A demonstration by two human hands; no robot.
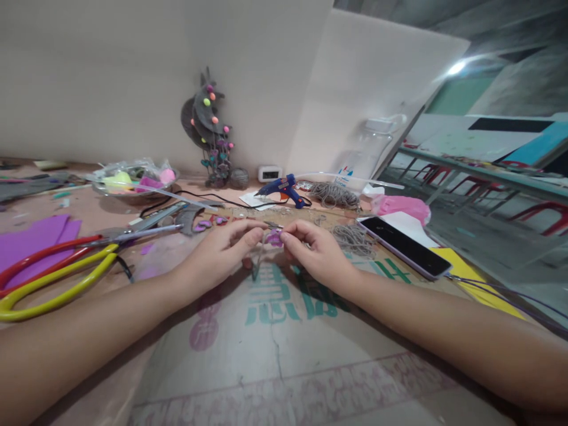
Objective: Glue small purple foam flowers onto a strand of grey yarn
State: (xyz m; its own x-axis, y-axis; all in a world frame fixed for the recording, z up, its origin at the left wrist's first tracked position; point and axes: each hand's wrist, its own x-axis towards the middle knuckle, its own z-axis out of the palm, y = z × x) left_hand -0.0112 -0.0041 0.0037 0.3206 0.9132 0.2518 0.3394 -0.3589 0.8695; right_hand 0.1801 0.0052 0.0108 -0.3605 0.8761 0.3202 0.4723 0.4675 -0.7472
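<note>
My left hand point(224, 251) and my right hand point(313, 251) meet above a printed cardboard sheet point(284, 367). Thumb and fingers of my left hand pinch a strand of grey yarn point(256, 263), which dangles below them. A small purple felt piece point(275, 238) sits between the fingertips, gripped by my closed right hand; its exact outline is partly covered. Just beyond my left hand lie small purple cut-out pieces point(203, 226) and a grey curved felt piece point(191, 220).
Red-handled scissors point(48, 260) and yellow-handled scissors point(62, 290) lie at left by purple sheets point(35, 242). Behind are a blue glue gun point(284, 189), grey yarn bundles point(335, 195), a bottle point(368, 154) and a moon-shaped hanging ornament point(206, 118). A phone point(403, 245) rests at right.
</note>
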